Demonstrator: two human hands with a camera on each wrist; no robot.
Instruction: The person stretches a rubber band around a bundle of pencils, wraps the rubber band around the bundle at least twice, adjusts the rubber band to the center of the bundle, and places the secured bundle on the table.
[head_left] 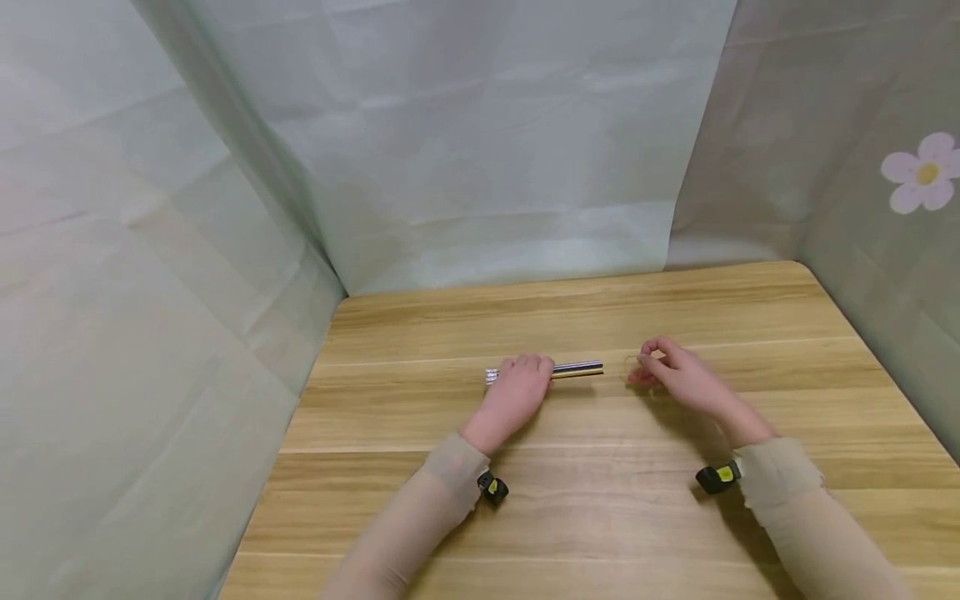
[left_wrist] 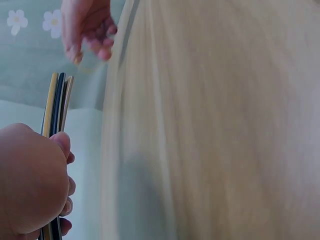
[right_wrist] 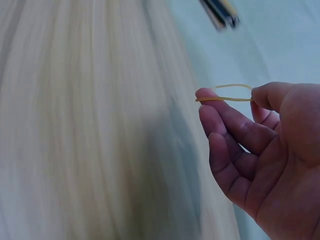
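On the wooden desk (head_left: 600, 517) the left hand (head_left: 520, 392) has its grip clenched round a bundle of thin sticks (head_left: 577, 369), gold and dark, lying with their long axis running left to right. The free ends stick out rightward, toward the right hand (head_left: 678, 377). That hand, just right of those ends and apart from them, pinches a thin yellow rubber band (right_wrist: 227, 93) between thumb and forefinger, its loop held open.
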